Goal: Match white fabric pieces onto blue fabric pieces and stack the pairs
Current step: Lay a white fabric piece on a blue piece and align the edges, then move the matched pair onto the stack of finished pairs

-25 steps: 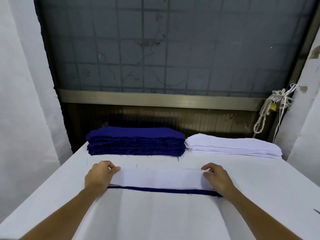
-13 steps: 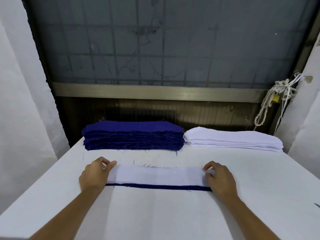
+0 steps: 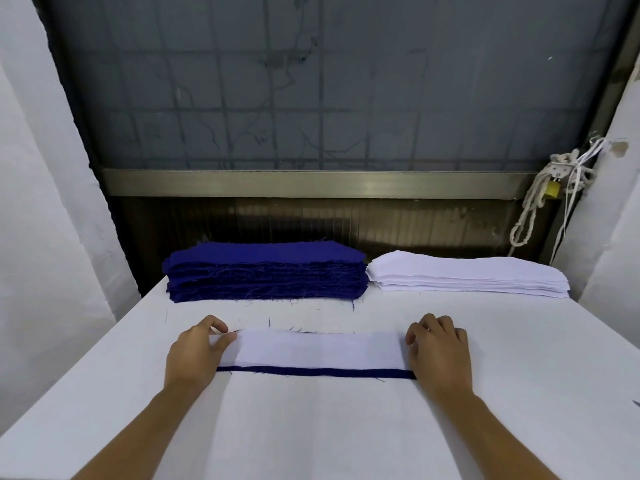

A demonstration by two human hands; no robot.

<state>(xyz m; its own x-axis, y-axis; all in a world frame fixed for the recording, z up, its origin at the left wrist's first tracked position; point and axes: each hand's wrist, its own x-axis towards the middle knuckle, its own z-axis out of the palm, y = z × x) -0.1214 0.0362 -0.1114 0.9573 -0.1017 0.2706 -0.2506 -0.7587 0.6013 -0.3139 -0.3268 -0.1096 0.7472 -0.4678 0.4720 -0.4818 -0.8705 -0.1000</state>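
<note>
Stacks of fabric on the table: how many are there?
2. The blue stack lies at the back left, the white stack at the back right beside it. The white piece in front is no stack.

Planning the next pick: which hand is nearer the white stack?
Right. The right hand rests camera-side of the white stack; the left hand rests camera-side of the blue stack, farther away.

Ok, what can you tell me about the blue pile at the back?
The blue pile is a thick stack of long, dark blue cloth pieces. Loose threads fray from its front edges. It lies flat at the back of the white table, just left of the white pile. Nothing lies on top.
</note>
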